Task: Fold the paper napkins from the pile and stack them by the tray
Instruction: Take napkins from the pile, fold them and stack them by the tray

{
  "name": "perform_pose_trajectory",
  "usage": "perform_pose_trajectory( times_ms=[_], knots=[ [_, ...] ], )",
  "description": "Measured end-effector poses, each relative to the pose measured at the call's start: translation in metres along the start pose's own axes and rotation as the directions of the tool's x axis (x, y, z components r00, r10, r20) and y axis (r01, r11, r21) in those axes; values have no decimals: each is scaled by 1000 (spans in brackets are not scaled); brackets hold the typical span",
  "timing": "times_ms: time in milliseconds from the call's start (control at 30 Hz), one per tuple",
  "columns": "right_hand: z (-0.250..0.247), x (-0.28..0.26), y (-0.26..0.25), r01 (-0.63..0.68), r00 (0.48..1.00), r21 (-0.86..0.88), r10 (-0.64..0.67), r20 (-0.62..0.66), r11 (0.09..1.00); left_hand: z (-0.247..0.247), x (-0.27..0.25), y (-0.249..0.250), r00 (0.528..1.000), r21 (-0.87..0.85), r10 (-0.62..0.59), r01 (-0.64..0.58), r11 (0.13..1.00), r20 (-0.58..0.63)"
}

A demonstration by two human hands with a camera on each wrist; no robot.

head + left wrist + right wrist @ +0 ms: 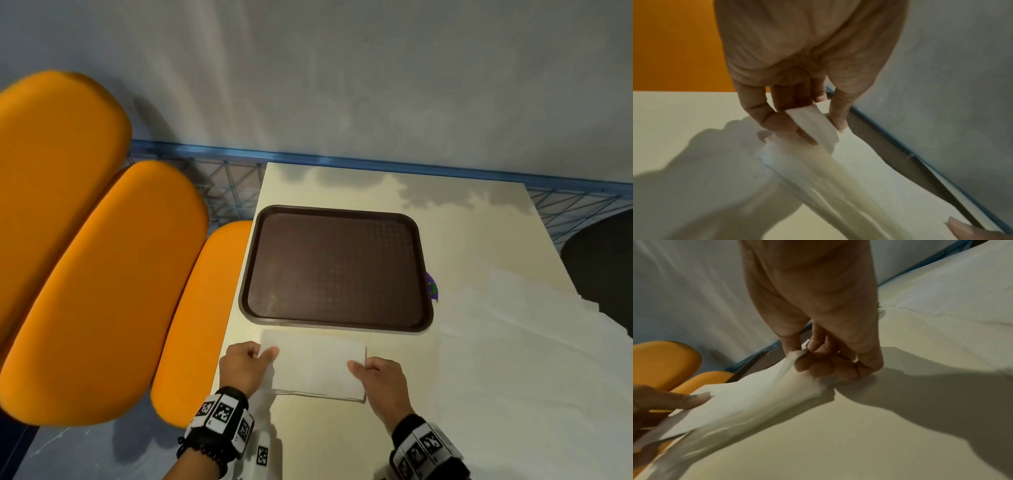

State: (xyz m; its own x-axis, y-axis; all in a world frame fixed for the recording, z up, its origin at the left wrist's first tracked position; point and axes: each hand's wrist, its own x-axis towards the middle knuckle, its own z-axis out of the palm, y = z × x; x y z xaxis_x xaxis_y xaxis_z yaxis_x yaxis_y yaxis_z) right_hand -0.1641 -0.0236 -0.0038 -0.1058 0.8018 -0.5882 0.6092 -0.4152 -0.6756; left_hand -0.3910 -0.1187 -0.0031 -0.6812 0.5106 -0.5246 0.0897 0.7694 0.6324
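A white paper napkin [315, 366] lies folded over on the table just in front of the dark brown tray [337, 267]. My left hand [255, 356] pinches its left end [813, 123] between thumb and fingers. My right hand [368, 368] pinches the right end [797, 356], with its other fingers curled against the table. The napkin sags between the two hands, with layered edges along its near side. A pile of unfolded white napkins [531, 329] spreads over the table at the right.
Orange padded chair cushions [85, 274] stand left of the table [479, 240]. A blue wire rail [308, 161] and a grey wall run behind it. A small purple thing [432, 286] peeks from the tray's right edge. A dark round shape [603, 260] sits at the far right.
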Motion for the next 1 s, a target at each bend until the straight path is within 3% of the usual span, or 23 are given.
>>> perform_pose_trajectory(
  times_ms=[400, 467, 500, 567, 633, 700, 733, 800, 900, 933, 1000],
  knots=[
    [14, 9, 13, 11, 988, -102, -26, -153, 995, 10, 12, -12, 996, 24, 25, -23, 999, -87],
    [14, 8, 15, 60, 980, -180, -92, -174, 982, 9, 5, -10, 988, 96, 72, -59, 994, -140],
    [13, 6, 16, 138, 967, -244, -184, -175, 960, 10, 0, -10, 975, 177, 150, -121, 977, -163],
    [15, -2, 16, 355, 890, -418, -438, -122, 836, 18, -11, -11, 904, 335, 411, -353, 873, -119],
    [22, -9, 12, 497, 802, -623, -595, 62, 604, 33, -20, -12, 812, 431, 579, -549, 716, 74],
    [28, -15, 5, 573, 759, -716, -589, 280, 399, 47, -21, -14, 802, 511, 522, -591, 624, 290],
    [27, -16, 1, 589, 768, -719, -532, 356, 369, 52, -21, -13, 812, 559, 468, -582, 591, 350],
    [19, -16, -3, 594, 799, -702, -388, 460, 392, 57, -22, -14, 845, 651, 373, -533, 540, 383],
    [0, -22, -6, 621, 782, -644, -403, 475, 447, 58, -29, -5, 884, 728, 332, -462, 507, 329],
    [-7, -25, -7, 627, 778, -607, -426, 462, 488, 60, -34, 2, 882, 724, 349, -461, 513, 315],
    [-27, -27, 1, 606, 794, -545, -483, 368, 580, 74, -47, 19, 824, 647, 463, -552, 527, 326]
  ],
)
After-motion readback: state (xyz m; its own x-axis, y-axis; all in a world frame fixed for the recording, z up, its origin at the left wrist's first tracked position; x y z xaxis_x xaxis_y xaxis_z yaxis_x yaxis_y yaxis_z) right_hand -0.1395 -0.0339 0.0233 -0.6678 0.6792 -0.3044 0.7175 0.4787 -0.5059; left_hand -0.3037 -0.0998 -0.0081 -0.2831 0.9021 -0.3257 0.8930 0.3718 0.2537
